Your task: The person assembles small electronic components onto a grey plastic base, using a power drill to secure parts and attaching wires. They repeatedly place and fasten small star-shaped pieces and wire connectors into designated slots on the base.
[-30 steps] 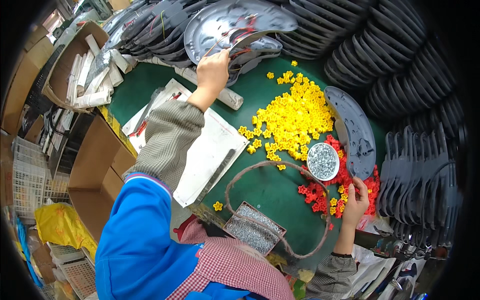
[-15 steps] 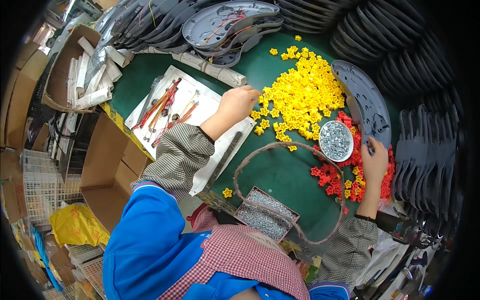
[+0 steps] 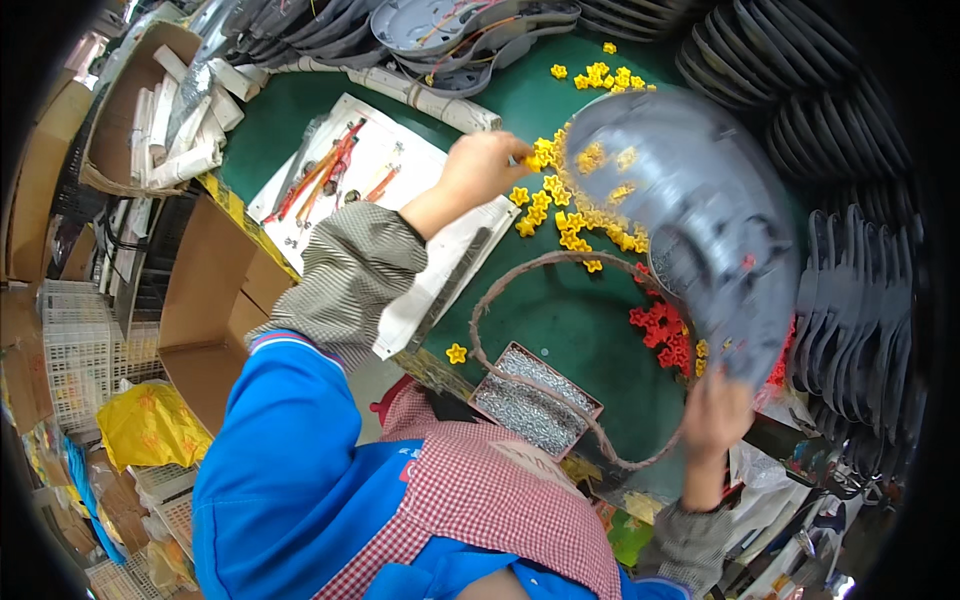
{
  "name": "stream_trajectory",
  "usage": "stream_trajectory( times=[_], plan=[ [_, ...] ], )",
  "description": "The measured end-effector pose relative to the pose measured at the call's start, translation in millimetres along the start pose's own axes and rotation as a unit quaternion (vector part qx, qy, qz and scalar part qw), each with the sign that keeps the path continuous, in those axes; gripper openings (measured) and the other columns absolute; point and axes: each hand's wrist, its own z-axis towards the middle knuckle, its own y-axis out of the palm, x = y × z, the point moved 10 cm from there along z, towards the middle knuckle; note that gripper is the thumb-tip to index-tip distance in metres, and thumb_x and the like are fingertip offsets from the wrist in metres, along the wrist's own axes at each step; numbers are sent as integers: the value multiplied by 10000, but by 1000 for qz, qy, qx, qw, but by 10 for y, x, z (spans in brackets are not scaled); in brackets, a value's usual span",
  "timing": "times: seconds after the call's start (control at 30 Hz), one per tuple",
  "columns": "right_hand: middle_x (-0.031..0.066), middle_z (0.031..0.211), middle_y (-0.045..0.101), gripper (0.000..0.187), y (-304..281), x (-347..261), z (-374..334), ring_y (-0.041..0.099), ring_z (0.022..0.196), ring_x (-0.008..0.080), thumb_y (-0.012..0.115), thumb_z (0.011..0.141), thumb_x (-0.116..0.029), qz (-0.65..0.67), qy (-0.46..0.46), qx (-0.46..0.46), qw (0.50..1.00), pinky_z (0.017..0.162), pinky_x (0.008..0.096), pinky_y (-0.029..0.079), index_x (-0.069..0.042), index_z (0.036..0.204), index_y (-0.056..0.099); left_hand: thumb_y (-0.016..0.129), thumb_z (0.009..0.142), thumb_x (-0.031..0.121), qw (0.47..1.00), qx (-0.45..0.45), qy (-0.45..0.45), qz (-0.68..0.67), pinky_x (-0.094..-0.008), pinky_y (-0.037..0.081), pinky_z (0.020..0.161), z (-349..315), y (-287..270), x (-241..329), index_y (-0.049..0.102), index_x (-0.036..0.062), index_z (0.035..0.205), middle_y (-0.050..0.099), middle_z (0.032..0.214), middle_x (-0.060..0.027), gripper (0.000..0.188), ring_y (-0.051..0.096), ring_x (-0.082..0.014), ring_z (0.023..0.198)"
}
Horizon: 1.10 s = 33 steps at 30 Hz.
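My right hand grips the lower end of a grey curved plastic shell. Blurred by motion, the shell is tilted over the yellow pile and shows holes and small posts. My left hand has its fingertips closed at the left side of the pile, on a small yellow star-shaped piece. More yellow star-shaped pieces spread under and beside the shell. Red star-shaped pieces lie near my right hand. A white bowl of small metal parts is partly hidden by the shell.
A loop of brown cord crosses a tray of small screws at the near edge. Wires lie on a white board at left. Stacks of grey shells line the right and back. A carton of white rolls stands far left.
My right hand has lifted the grey shell from the right and swung it leftward over the yellow pieces. My left hand has moved slightly up, staying at the pile's edge.
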Motion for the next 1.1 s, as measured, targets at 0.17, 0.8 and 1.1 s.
stream_trajectory(
  times=[0.17, 0.8, 1.1],
  plan=[
    [3, 675, 469, 264, -264, -913, -835, 478, 622, 184, 693, 684, 5, 96, -27, -142, 985, 663, 349, 479, -67, 931, 750, 770, 786, 42, 980, -14, 37, -195, -265, 493, 609, -11, -231, 517, 735, 32, 1034, 681, 784, -66, 250, 622, -133, 671],
    [136, 998, 693, 228, 1153, 1431, -70, 676, 928, 293, 705, 836, -144, -101, 337, -158, 922, 825, 396, 522, -70, 1052, 702, 721, 732, 207, 863, -363, 345, -60, -390, 539, 704, -1314, 897, 2130, 692, 93, 725, 571, 805, -41, 118, 624, -246, 841],
    [104, 959, 718, 103, 608, 1101, -22, 701, 818, 253, 693, 836, -73, 77, 360, -74, 927, 759, 350, 538, -62, 939, 696, 776, 738, 278, 877, -367, 272, -148, -356, 523, 832, -1530, 479, 1890, 737, 97, 998, 707, 1055, -4, 318, 608, -219, 1049]
  ],
)
